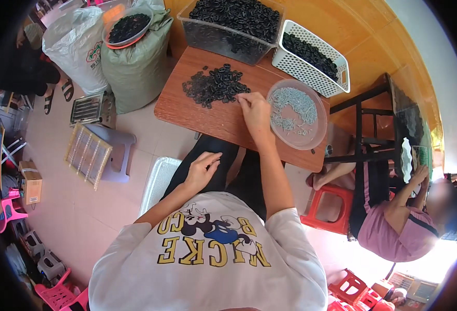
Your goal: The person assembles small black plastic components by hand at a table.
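Note:
My right hand [255,111] reaches over the brown wooden table [187,111], its thumb and fingertips pinched on a small black ring at the right edge of a loose pile of black rings [219,83]. Just right of that hand is a round clear plastic bowl [316,136], holding many small silvery pin-like pieces [297,106]. My left hand [201,170] rests palm down above my lap, short of the table's near edge. Its fingers are loosely bent with the thumb a little apart, and nothing shows in it.
At the table's far side stand a clear bin [228,44] and a white perforated basket [311,65], both full of black pieces. Large sacks [135,67] stand left. To the right, a co-worker [399,223] sits by a dark-framed table [360,119] and a red stool [329,208].

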`<state>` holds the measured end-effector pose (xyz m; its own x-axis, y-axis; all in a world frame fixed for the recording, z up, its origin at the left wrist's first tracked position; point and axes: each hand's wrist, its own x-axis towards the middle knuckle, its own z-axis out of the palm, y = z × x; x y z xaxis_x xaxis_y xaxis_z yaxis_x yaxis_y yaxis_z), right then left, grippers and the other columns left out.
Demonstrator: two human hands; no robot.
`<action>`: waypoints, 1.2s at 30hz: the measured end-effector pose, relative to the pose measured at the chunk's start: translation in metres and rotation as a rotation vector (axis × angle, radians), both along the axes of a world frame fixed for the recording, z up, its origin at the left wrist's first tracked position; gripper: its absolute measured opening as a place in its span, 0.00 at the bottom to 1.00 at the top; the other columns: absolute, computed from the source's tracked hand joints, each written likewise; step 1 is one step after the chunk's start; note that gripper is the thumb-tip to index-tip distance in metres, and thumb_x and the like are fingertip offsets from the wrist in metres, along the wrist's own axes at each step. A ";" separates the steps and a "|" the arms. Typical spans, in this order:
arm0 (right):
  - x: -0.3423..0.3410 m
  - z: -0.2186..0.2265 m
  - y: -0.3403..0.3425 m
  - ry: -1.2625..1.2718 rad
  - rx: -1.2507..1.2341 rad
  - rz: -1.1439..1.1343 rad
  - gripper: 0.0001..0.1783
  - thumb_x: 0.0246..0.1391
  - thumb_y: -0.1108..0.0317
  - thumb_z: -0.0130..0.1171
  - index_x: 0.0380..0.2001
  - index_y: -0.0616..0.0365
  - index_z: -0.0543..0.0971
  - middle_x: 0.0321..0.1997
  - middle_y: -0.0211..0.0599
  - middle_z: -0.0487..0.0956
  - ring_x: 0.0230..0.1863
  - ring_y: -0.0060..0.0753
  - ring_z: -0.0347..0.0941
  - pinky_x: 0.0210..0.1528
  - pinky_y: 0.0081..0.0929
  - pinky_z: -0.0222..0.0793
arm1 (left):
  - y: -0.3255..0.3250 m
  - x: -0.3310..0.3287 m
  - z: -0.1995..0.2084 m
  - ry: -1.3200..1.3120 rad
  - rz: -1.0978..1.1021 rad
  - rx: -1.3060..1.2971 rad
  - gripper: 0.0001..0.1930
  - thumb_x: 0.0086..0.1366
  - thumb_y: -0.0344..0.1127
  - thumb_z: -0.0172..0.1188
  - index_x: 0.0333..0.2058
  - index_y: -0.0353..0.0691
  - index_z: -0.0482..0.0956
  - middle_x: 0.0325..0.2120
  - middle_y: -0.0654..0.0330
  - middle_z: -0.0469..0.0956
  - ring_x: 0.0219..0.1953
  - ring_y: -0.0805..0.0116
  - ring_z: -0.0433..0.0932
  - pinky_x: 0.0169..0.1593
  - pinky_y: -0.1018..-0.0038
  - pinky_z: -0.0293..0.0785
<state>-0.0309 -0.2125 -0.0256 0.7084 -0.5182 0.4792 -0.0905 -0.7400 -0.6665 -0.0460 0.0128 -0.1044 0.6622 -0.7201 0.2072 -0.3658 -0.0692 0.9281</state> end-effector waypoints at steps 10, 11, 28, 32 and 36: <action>0.013 -0.023 0.004 0.177 -0.253 -0.099 0.10 0.39 0.70 0.66 0.30 0.59 0.81 0.33 0.42 0.72 0.39 0.45 0.70 0.40 0.35 0.68 | 0.003 0.003 0.000 0.002 -0.005 -0.006 0.12 0.58 0.23 0.57 0.42 0.35 0.78 0.33 0.52 0.76 0.34 0.58 0.77 0.37 0.74 0.73; 0.013 -0.024 0.002 0.166 -0.239 -0.089 0.11 0.39 0.71 0.66 0.29 0.60 0.80 0.33 0.42 0.73 0.39 0.46 0.70 0.40 0.36 0.68 | 0.003 0.004 0.000 0.004 -0.017 -0.003 0.12 0.58 0.23 0.57 0.42 0.35 0.78 0.33 0.52 0.76 0.34 0.58 0.77 0.37 0.74 0.73; -0.138 -0.035 0.068 -0.126 0.620 0.018 0.10 0.51 0.77 0.57 0.39 0.60 0.80 0.38 0.39 0.80 0.32 0.24 0.74 0.36 0.19 0.68 | -0.060 0.048 0.088 0.078 -0.034 -0.007 0.10 0.60 0.27 0.58 0.40 0.34 0.79 0.31 0.58 0.77 0.35 0.72 0.76 0.39 0.80 0.70; -0.175 -0.069 0.068 -0.217 1.292 0.030 0.08 0.54 0.75 0.54 0.37 0.61 0.78 0.41 0.41 0.80 0.33 0.22 0.74 0.41 0.19 0.68 | -0.134 0.064 0.122 -0.221 -0.229 0.007 0.08 0.56 0.29 0.60 0.35 0.33 0.79 0.30 0.55 0.77 0.34 0.62 0.77 0.38 0.73 0.70; -0.189 -0.089 0.064 -0.361 1.491 0.137 0.06 0.56 0.75 0.51 0.37 0.61 0.75 0.42 0.46 0.79 0.36 0.25 0.75 0.45 0.23 0.69 | -0.202 0.068 0.123 -0.452 -0.429 0.127 0.06 0.56 0.28 0.61 0.32 0.32 0.79 0.31 0.53 0.75 0.36 0.56 0.75 0.40 0.70 0.71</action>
